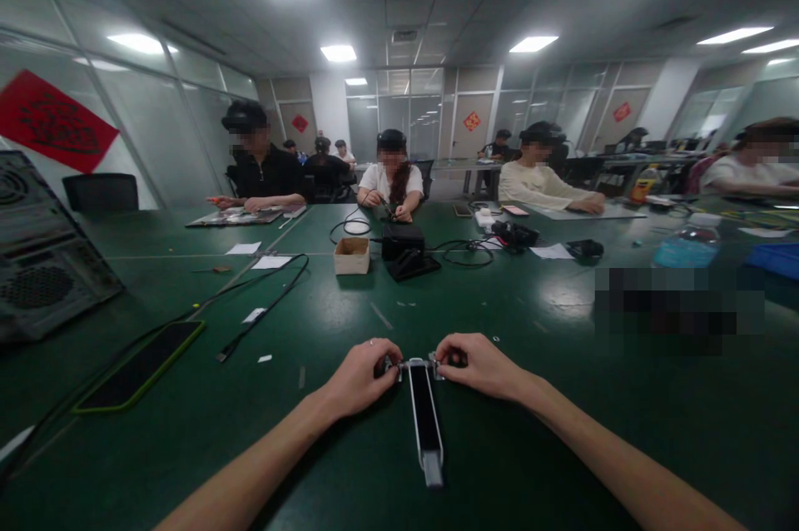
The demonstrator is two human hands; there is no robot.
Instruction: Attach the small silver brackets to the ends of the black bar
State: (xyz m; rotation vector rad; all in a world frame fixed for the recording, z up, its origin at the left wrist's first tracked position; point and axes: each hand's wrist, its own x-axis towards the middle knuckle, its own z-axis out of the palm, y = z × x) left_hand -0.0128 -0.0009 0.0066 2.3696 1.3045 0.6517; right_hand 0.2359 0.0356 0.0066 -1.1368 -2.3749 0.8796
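Note:
A long narrow piece (425, 410) lies on the green table in front of me, with a black strip down its middle, a light metal wire frame around it and a grey block at its near end. At its far end a small metal bracket sticks out to each side. My left hand (365, 374) pinches the left bracket (400, 373) between thumb and fingers. On the other side, my right hand (473, 364) is closed on the right bracket (436, 366). The fingers partly cover both brackets.
Beyond my hands stand a small cardboard box (352, 256) and a black device (403, 242). To the left are a black cable (265, 304), a green-edged black pad (143, 366) and a computer case (47, 265). A blue-liquid bottle (687, 244) stands right. Several people sit across the table.

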